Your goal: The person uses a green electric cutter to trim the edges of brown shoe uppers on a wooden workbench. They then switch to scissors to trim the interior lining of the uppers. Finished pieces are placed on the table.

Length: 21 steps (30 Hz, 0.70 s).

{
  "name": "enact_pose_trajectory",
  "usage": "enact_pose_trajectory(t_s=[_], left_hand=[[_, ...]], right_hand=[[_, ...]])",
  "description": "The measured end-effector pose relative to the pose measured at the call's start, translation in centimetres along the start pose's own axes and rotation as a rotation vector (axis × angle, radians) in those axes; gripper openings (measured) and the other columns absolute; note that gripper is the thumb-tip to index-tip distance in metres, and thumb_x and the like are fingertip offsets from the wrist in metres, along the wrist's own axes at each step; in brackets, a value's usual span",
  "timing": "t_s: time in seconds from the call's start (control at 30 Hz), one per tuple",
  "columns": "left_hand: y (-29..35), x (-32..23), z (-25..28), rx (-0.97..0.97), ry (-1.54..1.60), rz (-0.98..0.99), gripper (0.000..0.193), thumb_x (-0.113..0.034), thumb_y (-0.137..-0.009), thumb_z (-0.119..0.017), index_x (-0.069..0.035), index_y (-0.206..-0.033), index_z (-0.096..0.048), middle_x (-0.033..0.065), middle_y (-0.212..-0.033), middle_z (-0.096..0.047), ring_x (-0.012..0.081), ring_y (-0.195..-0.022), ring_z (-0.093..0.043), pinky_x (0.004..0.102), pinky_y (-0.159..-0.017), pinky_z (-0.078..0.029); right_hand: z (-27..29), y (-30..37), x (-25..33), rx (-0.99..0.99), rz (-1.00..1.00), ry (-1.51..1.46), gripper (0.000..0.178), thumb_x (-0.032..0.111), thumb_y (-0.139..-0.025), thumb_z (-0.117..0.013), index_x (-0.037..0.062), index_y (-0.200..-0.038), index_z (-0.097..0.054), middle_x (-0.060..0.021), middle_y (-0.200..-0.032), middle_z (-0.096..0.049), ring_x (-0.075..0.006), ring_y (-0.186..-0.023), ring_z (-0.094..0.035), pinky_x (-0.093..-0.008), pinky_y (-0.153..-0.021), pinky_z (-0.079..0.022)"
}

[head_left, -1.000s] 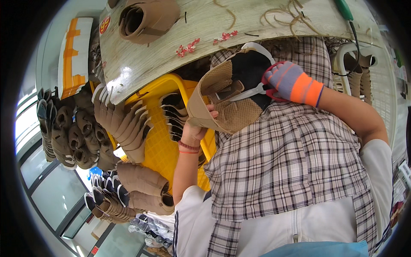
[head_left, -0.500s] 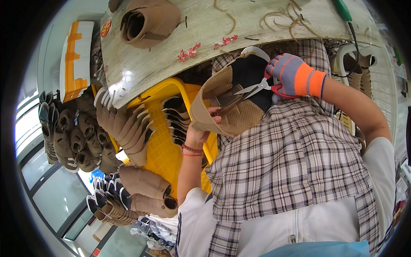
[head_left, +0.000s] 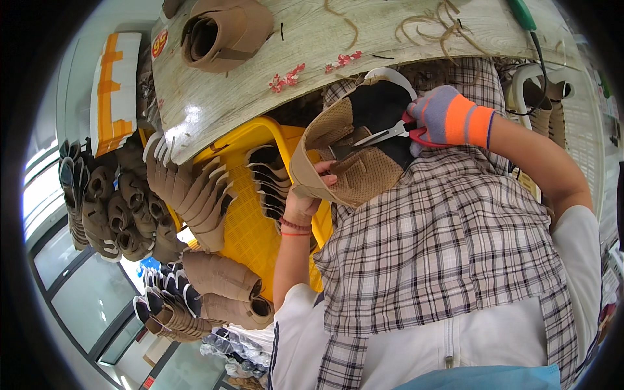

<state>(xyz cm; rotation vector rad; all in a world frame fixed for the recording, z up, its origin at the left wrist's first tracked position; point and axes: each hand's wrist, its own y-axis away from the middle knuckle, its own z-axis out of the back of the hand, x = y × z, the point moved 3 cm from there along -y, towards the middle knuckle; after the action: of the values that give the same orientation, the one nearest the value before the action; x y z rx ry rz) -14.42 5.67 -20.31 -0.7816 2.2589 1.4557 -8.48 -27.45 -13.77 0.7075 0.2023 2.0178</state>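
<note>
Shoe upper [head_left: 376,181], one: light, pliable, we judge; best held by the edge our left hand [head_left: 303,203] pinches, right hand [head_left: 447,118] gripping scissors [head_left: 390,132]

The wide head view looks down at nearby hands [head_left: 439,117].

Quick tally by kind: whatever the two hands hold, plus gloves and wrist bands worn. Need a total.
Tan shoe upper, in the left hand: 1
Red-handled scissors, in the right hand: 1
Grey and orange glove, on the right hand: 1
Wrist bands, on the left wrist: 2
Total: 5
</note>
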Motion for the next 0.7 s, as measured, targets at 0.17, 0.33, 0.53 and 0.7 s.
enact_pose_trajectory(t_s=[0.17, 0.33, 0.53, 0.7], left_hand=[[0.2, -0.2, -0.7, 0.007, 0.012, -0.008, 0.035, 0.01, -0.075, -0.072, 0.001, -0.108, -0.067, 0.0084, -0.101, -0.067, 0.0172, -0.089, -0.064, 0.0291, -0.079, -0.055], [0.0, 0.6, 0.5, -0.01, 0.042, -0.034, 0.036, 0.01, -0.074, -0.071, 0.001, -0.108, -0.067, 0.0091, -0.101, -0.068, 0.0186, -0.09, -0.064, 0.0303, -0.08, -0.055], [0.2, -0.3, -1.0, 0.003, 0.066, 0.002, 0.034, 0.012, -0.072, -0.072, 0.0, -0.104, -0.067, 0.0106, -0.101, -0.068, 0.0206, -0.092, -0.065, 0.0324, -0.081, -0.056], [-0.3, 0.7, 0.5, -0.044, 0.11, -0.026, 0.034, 0.012, -0.071, -0.073, 0.001, -0.102, -0.067, 0.0104, -0.102, -0.068, 0.0219, -0.092, -0.064, 0.0337, -0.082, -0.055]], right_hand=[[0.8, -0.2, 2.0, -0.229, 0.215, 0.084, 0.047, 0.046, -0.071, -0.072, 0.0066, -0.098, -0.068, -0.0117, -0.086, -0.068, -0.0306, -0.085, -0.065, -0.0388, -0.072, -0.052], [0.5, -1.9, 4.2, -0.087, 0.165, 0.122, 0.052, 0.051, -0.071, -0.072, 0.004, -0.094, -0.067, -0.0136, -0.083, -0.068, -0.0314, -0.081, -0.066, -0.0386, -0.071, -0.053], [0.0, -1.9, 4.3, -0.017, 0.128, -0.061, 0.064, 0.06, -0.069, -0.071, 0.0015, -0.093, -0.067, -0.015, -0.075, -0.068, -0.0338, -0.071, -0.067, -0.0398, -0.064, -0.053], [-0.2, -2.1, 5.0, -0.049, 0.144, -0.032, 0.045, 0.047, -0.075, -0.068, 0.0041, -0.088, -0.068, -0.0158, -0.079, -0.067, -0.0322, -0.075, -0.066, -0.0395, -0.066, -0.053]])
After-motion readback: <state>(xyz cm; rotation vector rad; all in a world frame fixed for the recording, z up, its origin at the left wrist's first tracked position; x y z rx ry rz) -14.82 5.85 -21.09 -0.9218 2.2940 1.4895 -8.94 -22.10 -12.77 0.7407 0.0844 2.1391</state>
